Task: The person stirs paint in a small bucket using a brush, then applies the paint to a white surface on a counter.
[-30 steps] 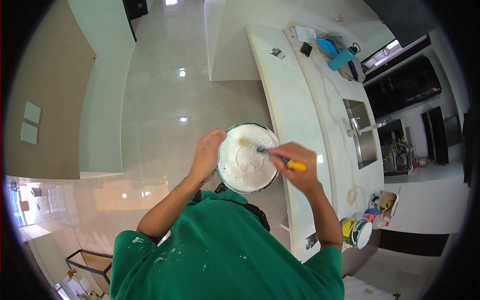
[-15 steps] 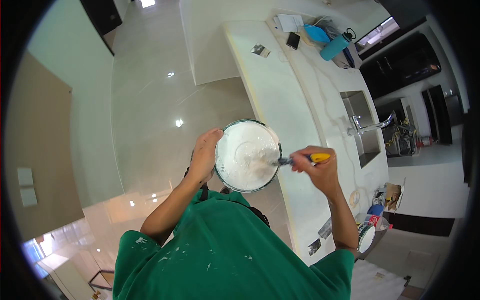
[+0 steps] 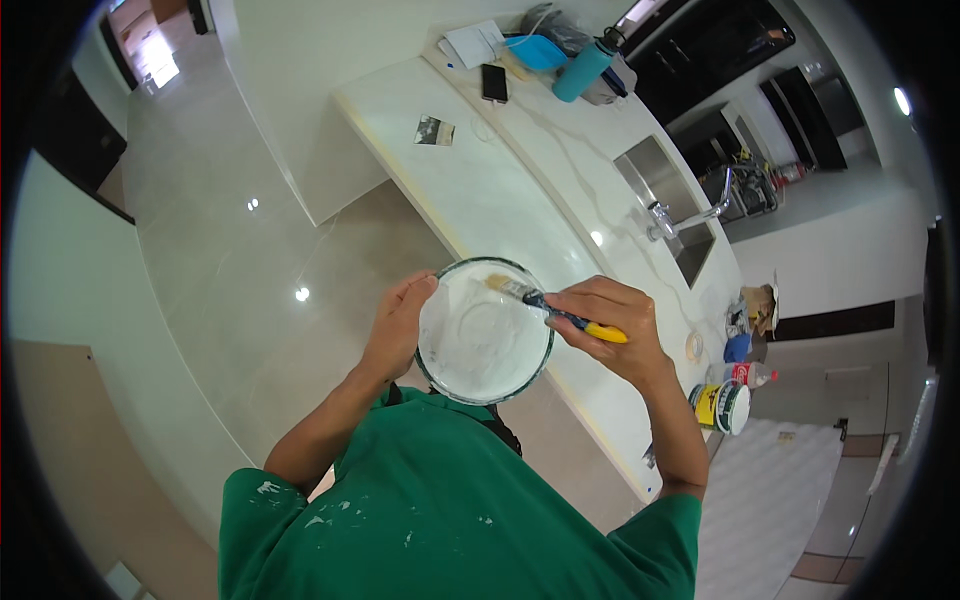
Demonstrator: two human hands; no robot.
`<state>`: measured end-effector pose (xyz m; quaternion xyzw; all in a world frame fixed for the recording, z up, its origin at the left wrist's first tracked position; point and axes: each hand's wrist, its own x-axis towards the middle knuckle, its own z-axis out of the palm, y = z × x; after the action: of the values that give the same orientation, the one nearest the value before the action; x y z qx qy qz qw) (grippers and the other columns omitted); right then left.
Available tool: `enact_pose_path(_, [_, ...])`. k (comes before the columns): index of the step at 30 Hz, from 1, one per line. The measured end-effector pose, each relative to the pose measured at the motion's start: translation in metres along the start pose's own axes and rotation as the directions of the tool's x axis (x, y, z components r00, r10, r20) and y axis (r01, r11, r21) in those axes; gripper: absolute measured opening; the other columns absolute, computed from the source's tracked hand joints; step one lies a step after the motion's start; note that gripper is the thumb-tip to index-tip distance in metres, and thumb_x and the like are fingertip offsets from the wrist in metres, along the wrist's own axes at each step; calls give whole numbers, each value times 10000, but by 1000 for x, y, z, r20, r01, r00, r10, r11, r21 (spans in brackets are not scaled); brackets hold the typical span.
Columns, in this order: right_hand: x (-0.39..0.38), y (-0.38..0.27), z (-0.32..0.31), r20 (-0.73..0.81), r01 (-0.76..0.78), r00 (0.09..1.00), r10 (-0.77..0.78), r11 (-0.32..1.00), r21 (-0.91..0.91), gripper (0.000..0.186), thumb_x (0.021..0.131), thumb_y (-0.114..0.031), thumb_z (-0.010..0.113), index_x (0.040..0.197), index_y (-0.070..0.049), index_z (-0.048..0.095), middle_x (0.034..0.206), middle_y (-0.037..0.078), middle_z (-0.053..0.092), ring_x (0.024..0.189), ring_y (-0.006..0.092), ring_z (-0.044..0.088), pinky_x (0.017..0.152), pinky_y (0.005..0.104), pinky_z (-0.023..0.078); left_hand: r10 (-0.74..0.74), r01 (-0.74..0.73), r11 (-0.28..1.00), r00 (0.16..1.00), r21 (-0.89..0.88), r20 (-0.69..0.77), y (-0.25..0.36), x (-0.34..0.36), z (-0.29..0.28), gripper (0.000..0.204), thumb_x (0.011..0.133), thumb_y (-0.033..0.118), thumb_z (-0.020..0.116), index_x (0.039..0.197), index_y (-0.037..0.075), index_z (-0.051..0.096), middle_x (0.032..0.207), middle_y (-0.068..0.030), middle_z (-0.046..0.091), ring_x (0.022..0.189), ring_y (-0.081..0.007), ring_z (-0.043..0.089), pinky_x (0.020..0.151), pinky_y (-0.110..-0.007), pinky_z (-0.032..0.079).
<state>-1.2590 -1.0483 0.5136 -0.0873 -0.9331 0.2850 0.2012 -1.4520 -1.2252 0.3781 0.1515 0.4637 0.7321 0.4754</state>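
Green shirt [image 3: 450,500]: nearest; white spots on the front and one sleeve.
Left hand [image 3: 393,335]: on the left wall of the bucket, thumb at the rim; its other fingers are mostly hidden.
Right hand [image 3: 620,325]: closed round the brush, thumb and fingers together on the handle.
Bucket [image 3: 478,402]: between the hands, just ahead of the shirt; dark green rim; what bears its base cannot be seen.
Paint [image 3: 480,345]: white, in the bucket, with a round mark on its surface.
Brush [image 3: 535,298]: yellow-ended handle to the right, pale bristles over the far side of the paint; contact unclear.
Counter [image 3: 490,200]: white, to the right and ahead; bucket and right forearm block parts of its near edge.
Right end of counter: tape ring [image 3: 688,346]; yellow-and-white tub [image 3: 712,405]; clear bottle with red label [image 3: 742,374], near the tub; brown bag [image 3: 762,308].
Counter, farther: small picture [image 3: 434,131], flat; sink [image 3: 640,165] with tap [image 3: 690,222].
Far end of counter: black phone [image 3: 494,83]; papers [image 3: 472,45]; blue dish [image 3: 537,52]; teal flask [image 3: 583,72].
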Motion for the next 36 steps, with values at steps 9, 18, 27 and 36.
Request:
enact_pose_path(9, [-34,-13,34,-133,-187,977,166,967,-170,200,778,15,813,969,-16,763,827,109,733,654,237,687,584,312,557,-26,1,991,982,-131,-185,3,48,-15,250,1063,238,522,1022,21,639,931,-20,649,843,-98,616,757,-265,509])
enact_pose_path(18, [-36,-8,32,-335,-376,887,319,919,-119,226,771,44,801,989,-3,769,837,111,733,656,235,692,591,315,566,-72,51,978,993,-204,-93,-10,63,-3,254,1066,247,525,1007,24,630,935,-16,649,842,-91,616,755,-270,512])
enact_pose_path(27, [-38,0,26,-119,-130,986,120,988,-81,241,780,16,820,1011,-16,760,871,121,733,704,258,695,609,341,571,-13,-4,988,994,-153,-110,-8,61,4,236,1054,210,525,997,18,651,904,-19,662,795,-91,622,714,-256,507])
enact_pose_path(36, [-34,-1,24,72,-14,997,18,998,-62,211,764,8,825,969,-5,775,847,119,741,708,240,718,635,316,577,3,10,998,974,54,-226,-5,47,14,246,1046,210,546,1046,-5,665,922,-15,672,837,-85,616,755,-257,496])
